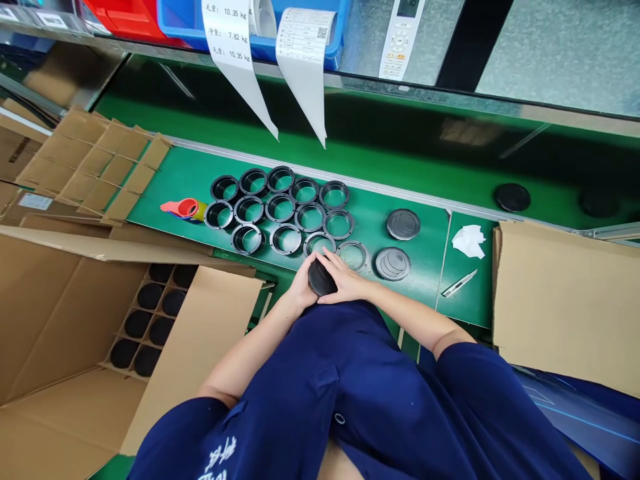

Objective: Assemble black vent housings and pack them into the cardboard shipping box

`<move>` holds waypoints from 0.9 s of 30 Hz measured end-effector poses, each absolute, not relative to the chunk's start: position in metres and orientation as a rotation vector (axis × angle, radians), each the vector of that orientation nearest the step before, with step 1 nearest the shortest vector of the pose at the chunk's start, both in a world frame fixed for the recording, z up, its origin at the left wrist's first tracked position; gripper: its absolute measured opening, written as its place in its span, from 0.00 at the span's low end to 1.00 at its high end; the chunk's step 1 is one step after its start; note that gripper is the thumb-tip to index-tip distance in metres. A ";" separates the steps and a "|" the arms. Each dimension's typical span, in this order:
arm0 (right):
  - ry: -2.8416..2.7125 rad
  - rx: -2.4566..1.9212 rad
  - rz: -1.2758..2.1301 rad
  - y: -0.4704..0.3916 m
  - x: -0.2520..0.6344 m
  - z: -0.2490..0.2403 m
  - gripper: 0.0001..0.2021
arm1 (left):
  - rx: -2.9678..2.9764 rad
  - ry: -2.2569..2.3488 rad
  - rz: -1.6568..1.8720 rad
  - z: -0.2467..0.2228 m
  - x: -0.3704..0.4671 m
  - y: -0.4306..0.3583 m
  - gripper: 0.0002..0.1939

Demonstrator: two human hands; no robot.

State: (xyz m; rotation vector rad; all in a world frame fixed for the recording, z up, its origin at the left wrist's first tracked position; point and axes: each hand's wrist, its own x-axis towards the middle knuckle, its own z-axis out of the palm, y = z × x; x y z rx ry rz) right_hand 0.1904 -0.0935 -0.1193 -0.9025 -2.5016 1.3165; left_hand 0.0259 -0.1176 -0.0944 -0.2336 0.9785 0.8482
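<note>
Both of my hands are wrapped around one round black part near my waist, at the bench's front edge. My left hand grips its left side, while my right hand covers its upper right. The fingers hide much of its rim. Just beyond them stand several black rings in rows, open in the middle. A thinner-looking ring lies by my right hand. To the right are two round black vents with slatted faces, one nearer and one farther.
A cardboard box at left holds several black round parts between dividers. A red funnel-like piece, white tissue and a utility knife lie on the green bench. Printed label strips hang from the shelf above. Cardboard stands at right.
</note>
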 end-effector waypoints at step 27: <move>-2.396 -1.746 0.560 -0.048 0.225 -0.174 0.41 | -0.225 1.268 0.798 -0.136 -0.033 -0.142 0.13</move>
